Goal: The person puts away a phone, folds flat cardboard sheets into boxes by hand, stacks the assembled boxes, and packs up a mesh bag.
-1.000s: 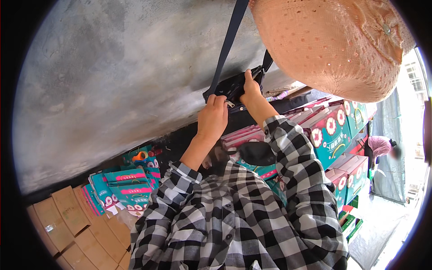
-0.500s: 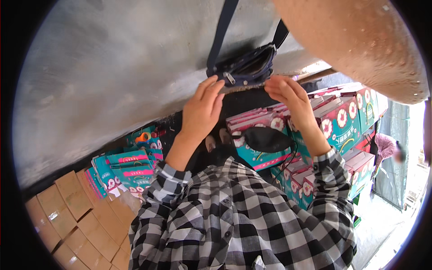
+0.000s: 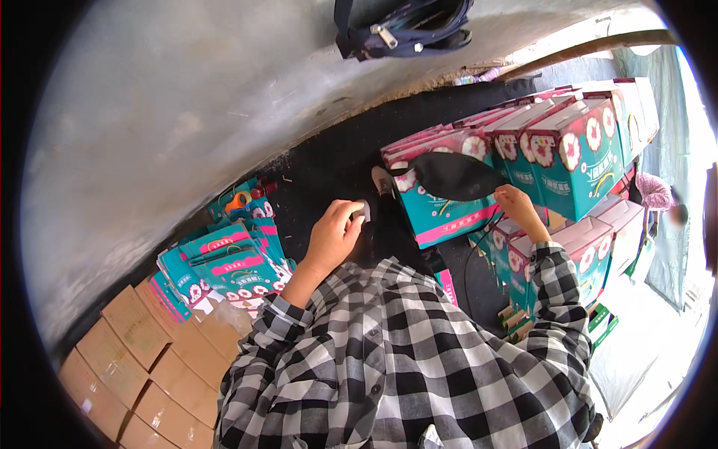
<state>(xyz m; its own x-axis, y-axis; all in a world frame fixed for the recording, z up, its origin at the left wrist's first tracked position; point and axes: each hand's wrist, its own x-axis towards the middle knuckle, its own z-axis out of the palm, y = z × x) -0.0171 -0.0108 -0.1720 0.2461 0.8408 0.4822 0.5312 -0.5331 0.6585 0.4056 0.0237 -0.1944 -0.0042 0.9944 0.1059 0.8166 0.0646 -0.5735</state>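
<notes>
My left hand (image 3: 333, 236) is in front of my body with its fingers bent and the thumb apart from them; I see nothing held in it. Behind its fingertips shows a pale shoe tip. My right hand (image 3: 517, 209) is closed, fingertips pressed together beside the right end of a black oval piece of cloth-like material (image 3: 458, 176). Whether they grip it or some small thing, I cannot make out. A thin dark cord (image 3: 470, 262) hangs below. Behind the black oval stands a teal and pink gift box (image 3: 449, 213) with flower prints.
Several similar boxes (image 3: 572, 161) stand to the right. Flattened teal cartons (image 3: 224, 262) lie at left with an orange tape roll (image 3: 238, 200), beside brown cardboard boxes (image 3: 138, 329). A dark blue bag (image 3: 411, 34) hangs by a grey wall (image 3: 172, 112). A person (image 3: 654, 193) is far right.
Both hands have come down and away from the blue bag, the right one to the black oval's end. The view has shifted, and the large blurred bare skin area at upper right is gone.
</notes>
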